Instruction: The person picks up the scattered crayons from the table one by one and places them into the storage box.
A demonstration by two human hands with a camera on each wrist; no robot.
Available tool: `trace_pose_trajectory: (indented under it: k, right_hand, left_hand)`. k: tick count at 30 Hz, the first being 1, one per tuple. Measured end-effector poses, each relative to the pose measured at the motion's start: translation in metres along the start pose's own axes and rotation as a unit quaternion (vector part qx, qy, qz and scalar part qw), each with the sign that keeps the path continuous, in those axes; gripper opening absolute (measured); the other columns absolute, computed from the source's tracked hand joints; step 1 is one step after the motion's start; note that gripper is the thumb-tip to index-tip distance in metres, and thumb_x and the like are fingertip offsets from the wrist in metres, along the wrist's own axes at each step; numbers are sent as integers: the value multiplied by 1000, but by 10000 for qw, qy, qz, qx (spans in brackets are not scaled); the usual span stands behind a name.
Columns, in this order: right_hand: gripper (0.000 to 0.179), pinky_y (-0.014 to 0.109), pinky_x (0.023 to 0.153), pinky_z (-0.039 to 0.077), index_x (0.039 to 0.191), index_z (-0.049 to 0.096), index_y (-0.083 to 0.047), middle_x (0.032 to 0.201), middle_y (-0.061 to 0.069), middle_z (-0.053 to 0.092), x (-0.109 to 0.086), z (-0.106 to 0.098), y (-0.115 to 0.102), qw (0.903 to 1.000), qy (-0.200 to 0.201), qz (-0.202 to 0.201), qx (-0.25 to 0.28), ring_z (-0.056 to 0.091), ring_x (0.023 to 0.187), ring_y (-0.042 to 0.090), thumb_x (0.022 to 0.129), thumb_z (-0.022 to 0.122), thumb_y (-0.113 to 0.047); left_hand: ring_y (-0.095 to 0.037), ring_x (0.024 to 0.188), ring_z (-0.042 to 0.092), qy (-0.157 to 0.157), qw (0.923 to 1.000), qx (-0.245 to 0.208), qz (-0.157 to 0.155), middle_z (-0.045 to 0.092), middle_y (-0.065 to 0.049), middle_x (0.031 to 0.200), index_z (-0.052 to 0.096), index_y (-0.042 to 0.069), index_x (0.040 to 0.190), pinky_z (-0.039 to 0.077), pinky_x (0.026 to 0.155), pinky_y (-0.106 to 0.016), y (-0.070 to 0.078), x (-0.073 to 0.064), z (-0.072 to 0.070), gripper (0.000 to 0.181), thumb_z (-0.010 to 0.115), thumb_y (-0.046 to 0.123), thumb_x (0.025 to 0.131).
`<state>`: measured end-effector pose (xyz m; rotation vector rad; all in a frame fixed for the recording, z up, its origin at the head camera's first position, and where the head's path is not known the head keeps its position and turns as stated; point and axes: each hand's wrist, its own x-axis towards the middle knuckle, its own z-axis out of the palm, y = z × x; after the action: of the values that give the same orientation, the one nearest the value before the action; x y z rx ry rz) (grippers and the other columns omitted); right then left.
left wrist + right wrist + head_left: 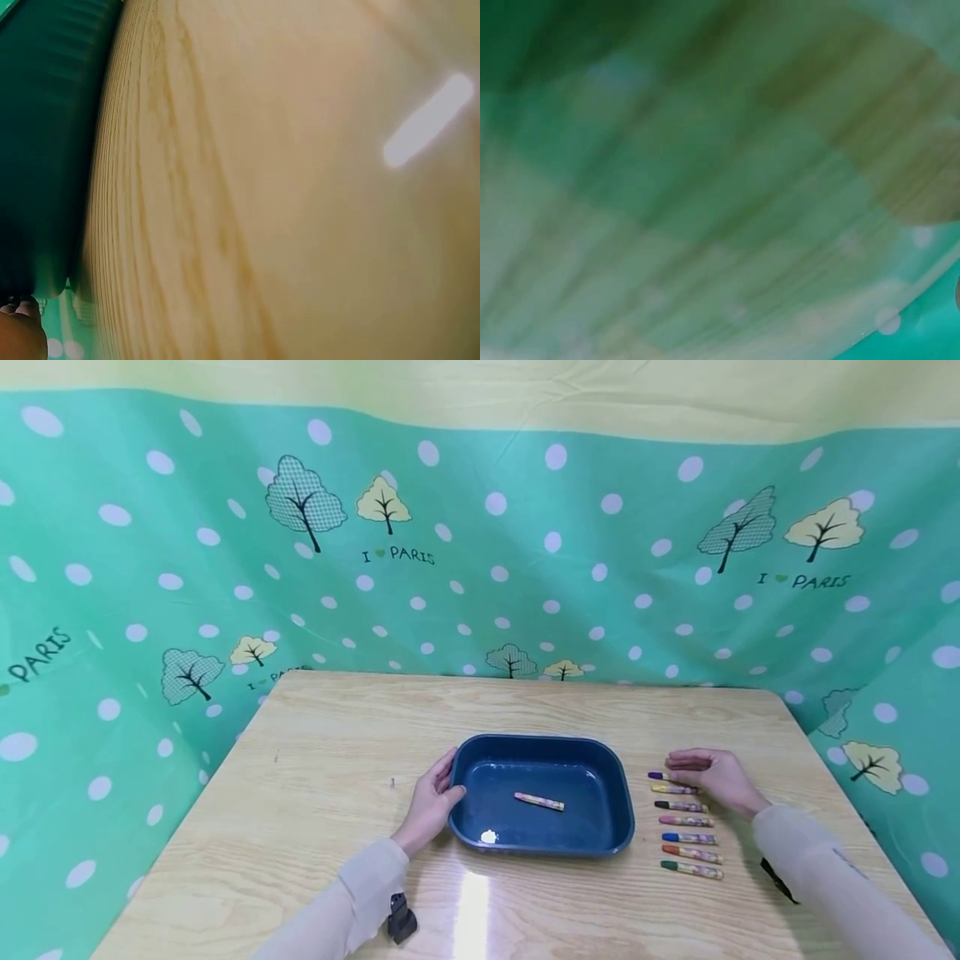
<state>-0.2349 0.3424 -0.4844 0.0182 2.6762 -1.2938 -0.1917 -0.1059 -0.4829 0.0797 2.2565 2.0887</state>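
My left hand (431, 803) grips the left end of a dark blue rectangular basin (542, 851), with the thumb over the rim and the fingers along the outer wall. In the basin lies one pink-tipped crayon (539, 802) in a printed wrapper. Over on the right, my right hand (718, 777) is low over a purple crayon (655, 775), its fingers fairly straight and its thumb at the crayon; the hand covers most of that crayon. In the left wrist view, the basin's outer wall (49, 142) and a bit of the left hand (21, 330) show at the left edge.
Below the purple crayon runs a column of crayons: yellow (674, 789), black (681, 807), pink (686, 821), blue (689, 838), red (692, 854) and green (692, 870). All lie on a wooden table (330, 760). A green dotted cloth (495, 552) hangs behind. The right wrist view is blurred.
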Motion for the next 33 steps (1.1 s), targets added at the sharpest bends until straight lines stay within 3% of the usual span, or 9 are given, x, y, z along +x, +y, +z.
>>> trace_pose_trajectory:
  k: [2, 5, 13, 26, 33]
  right_hand:
    - [52, 10, 76, 50, 119, 59, -1, 116, 15, 63, 0, 2, 1, 9999, -7, -55, 127, 59, 86, -9, 80, 69, -33]
    - [50, 12, 72, 52, 119, 58, 0, 116, 17, 62, 1, 6, 2, 9997, 37, -52, 223, 59, 84, -8, 80, 69, -30]
    - [33, 13, 71, 53, 113, 62, -1, 110, 17, 65, 1, 10, 0, 9997, 82, -228, -69, 60, 83, -5, 84, 65, -14]
    - [28, 13, 66, 52, 106, 66, -2, 103, 15, 68, 4, 9, -5, 9983, 265, -158, -500, 62, 80, 4, 82, 67, -15]
    - [33, 11, 71, 50, 108, 66, -5, 105, 13, 67, 3, 4, -12, 9979, 224, -211, -570, 57, 81, -6, 81, 68, -24]
  left_hand:
    - [-36, 132, 33, 5, 10000, 0, -17, 31, -23, 145, 30, 0, 141, 32, 107, -40, 0, 0, 0, 64, 49, -8, 81]
    - [-36, 131, 33, 1, 10000, 1, 11, 31, -23, 145, 30, 0, 141, 32, 107, -40, 0, -1, -1, 63, 49, -8, 81]
    - [-36, 132, 32, 6, 10000, 2, 74, 30, -24, 145, 30, -1, 141, 31, 107, -40, -2, 0, -1, 62, 49, -7, 82]
    - [-35, 133, 31, -63, 9999, -131, 52, 30, -22, 146, 30, 1, 142, 31, 108, -39, -4, -1, 0, 63, 48, -8, 82]
    - [-38, 131, 33, -138, 9983, -79, 568, 31, -27, 143, 31, -1, 141, 34, 106, -38, -5, -3, -3, 62, 50, -2, 82]
